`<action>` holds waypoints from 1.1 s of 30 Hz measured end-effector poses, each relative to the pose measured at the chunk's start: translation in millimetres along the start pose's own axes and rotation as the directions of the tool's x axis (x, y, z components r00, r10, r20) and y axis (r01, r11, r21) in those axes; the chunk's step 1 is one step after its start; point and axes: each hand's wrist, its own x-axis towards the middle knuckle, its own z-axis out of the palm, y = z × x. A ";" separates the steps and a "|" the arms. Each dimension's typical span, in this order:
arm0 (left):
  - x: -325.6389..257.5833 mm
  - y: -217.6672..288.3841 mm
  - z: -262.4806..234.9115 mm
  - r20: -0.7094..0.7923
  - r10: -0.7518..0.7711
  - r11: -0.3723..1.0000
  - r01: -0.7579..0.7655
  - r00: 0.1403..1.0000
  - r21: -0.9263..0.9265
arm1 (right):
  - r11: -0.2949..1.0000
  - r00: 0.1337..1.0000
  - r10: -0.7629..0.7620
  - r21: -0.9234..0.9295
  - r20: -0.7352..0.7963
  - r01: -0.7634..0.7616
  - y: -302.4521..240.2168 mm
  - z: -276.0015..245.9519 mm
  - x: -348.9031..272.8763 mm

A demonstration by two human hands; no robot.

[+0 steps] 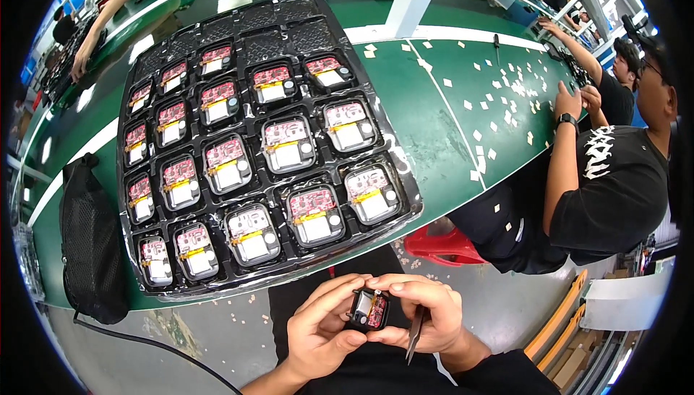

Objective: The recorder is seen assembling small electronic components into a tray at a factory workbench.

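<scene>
Close to my body, in front of my lap, I hold a small open black electronic device (368, 309) that shows a red circuit board and a silver-white block inside. My left hand (323, 323) is closed on its left side, thumb at the lower edge. On the other side my right hand (426, 313) grips the device between thumb and fingers. Dark pointed tweezers (414, 333) are also tucked in my right hand, tips pointing down. Beyond my hands lies a black moulded tray (283, 39) with several similar open devices (316, 216) in its pockets; some far pockets are bare.
The tray rests on a green workbench (426, 131). A black mesh bag (92, 243) lies left of it, with a cable trailing below. Small pale squares (517, 88) are scattered at the right, near a screwdriver (497, 42). A co-worker (614, 178) sits beside a red stool (441, 247).
</scene>
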 end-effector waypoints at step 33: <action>-19.8 0.3 -11.9 -0.204 0.021 0.981 -0.060 0.979 -0.187 | 0.867 0.982 -0.187 -0.466 0.020 0.174 9.2 19.3 7.6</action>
